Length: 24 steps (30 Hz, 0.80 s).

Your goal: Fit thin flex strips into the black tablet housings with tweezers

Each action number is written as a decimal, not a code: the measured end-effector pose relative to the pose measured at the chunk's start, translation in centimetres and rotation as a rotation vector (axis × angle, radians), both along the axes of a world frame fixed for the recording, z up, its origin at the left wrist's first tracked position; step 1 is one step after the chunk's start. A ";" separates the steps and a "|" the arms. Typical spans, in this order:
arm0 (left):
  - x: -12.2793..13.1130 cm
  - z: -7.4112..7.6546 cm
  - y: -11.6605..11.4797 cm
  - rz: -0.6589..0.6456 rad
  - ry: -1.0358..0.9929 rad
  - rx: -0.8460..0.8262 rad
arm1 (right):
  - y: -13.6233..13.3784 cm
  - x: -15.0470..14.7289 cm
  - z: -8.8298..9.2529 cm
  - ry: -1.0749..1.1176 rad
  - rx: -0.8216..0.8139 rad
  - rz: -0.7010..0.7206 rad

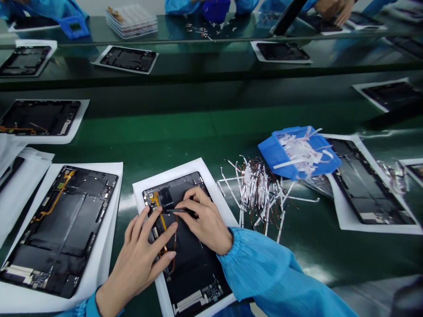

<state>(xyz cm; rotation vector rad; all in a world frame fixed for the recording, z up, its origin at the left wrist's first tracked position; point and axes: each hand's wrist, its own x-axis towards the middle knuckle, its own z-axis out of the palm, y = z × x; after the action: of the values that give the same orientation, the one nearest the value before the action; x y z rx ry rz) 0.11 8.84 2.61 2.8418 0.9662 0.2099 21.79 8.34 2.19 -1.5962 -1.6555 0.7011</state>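
The right hand pinches tweezers at the amber flex on the tablet, lower centre. The left hand presses beside it, fingers spread. The flex is not yet lifted; a heap of foil strips lies right.

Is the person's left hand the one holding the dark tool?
No, the dark tool is in the right hand, while the left hand rests on the open tablet.

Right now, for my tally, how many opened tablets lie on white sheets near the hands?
3: one opened tablet under the left hand and right hand, one to its left, one past the blue tray on the right. Edges may hide more.
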 end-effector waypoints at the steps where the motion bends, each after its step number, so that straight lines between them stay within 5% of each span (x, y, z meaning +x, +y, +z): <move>1: 0.0 0.0 0.0 0.000 0.001 -0.004 | 0.0 0.0 0.0 0.002 0.000 -0.004; 14: 0.2 -0.1 -0.1 0.028 -0.089 -0.128 | 0.1 -0.3 0.0 0.003 0.010 -0.032; 20: 1.5 0.3 0.2 0.339 -0.313 -0.375 | 0.0 0.1 0.2 0.134 0.012 -0.040; 24: 2.8 0.7 0.8 0.391 -0.303 -0.418 | -0.4 0.6 1.0 0.187 0.087 -0.106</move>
<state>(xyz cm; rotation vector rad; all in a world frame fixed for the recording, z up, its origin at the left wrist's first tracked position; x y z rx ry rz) 2.96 9.60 3.27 2.1547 1.3053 0.4084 22.38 7.91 3.19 -1.4976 -1.4360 0.6922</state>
